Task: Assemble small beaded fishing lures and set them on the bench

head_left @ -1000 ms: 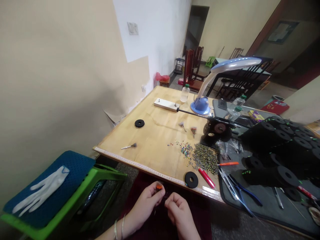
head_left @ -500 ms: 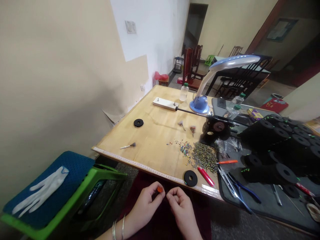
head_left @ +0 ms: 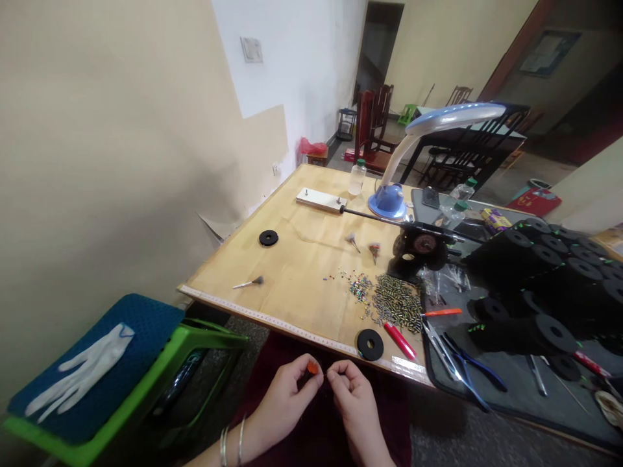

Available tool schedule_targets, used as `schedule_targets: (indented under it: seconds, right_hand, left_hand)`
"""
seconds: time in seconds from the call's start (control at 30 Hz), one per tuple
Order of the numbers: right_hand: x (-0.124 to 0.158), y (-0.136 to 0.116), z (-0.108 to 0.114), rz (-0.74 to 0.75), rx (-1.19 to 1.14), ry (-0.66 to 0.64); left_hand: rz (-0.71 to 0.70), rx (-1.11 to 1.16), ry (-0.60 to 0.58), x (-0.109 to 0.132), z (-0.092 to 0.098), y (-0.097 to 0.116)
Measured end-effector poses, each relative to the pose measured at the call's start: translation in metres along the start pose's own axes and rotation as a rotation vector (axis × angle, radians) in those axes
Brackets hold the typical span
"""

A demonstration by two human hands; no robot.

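Left hand (head_left: pixel 285 399): I pinch a small orange piece (head_left: pixel 312 368), lower centre of the frame.
Right hand (head_left: pixel 353 397): closed narrowly just beside it; I cannot tell if I hold anything.

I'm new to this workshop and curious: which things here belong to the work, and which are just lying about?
Part of the work: left hand, right hand, small orange piece, striped beads, black ring.

Lying about: white glove, water bottle, blue desk lamp.
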State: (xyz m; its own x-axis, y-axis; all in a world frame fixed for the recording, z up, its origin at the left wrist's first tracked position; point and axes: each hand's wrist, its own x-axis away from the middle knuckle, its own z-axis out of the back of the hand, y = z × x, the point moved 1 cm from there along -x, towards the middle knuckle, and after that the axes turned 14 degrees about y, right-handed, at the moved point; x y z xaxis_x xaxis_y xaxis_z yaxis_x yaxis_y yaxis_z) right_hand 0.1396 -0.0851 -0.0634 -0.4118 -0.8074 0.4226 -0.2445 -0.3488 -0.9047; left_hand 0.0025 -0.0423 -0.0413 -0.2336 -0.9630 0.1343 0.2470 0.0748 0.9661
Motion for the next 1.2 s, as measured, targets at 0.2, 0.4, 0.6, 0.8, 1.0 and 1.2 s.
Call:
schedule_targets:
  seconds: [0.2, 0.4, 0.6, 0.8, 1.0, 1.2]
  right_hand:
    - [0.001, 0.006, 0.002, -0.027, -0.036, 0.015]
    - [0.000, 0.006, 0.001, -0.015, -0.006, 0.016]
    - [0.002, 0.000, -0.002, 0.009, 0.028, -0.002]
    - [-0.001, -0.003, 0.000, 0.001, 0.025, -0.045]
    - [-0.005, -0.007, 0.001, -0.001, 0.125, -0.143]
    - [0.000, -0.011, -0.005, 0.053, 0.168, -0.123]
  left_hand:
    - [0.018, 0.015, 0.012, 0.000, 0.000, 0.001]
    - [0.022, 0.015, 0.029, -0.003, -0.002, 0.004]
    - [0.067, 0.034, 0.069, -0.004, -0.003, 0.005]
    - [0.054, -0.027, 0.056, -0.004, 0.000, 0.006]
    - [-0.037, -0.015, 0.087, -0.008, 0.009, 0.007]
    - [-0.046, 0.012, 0.240, -0.009, 0.012, 0.004]
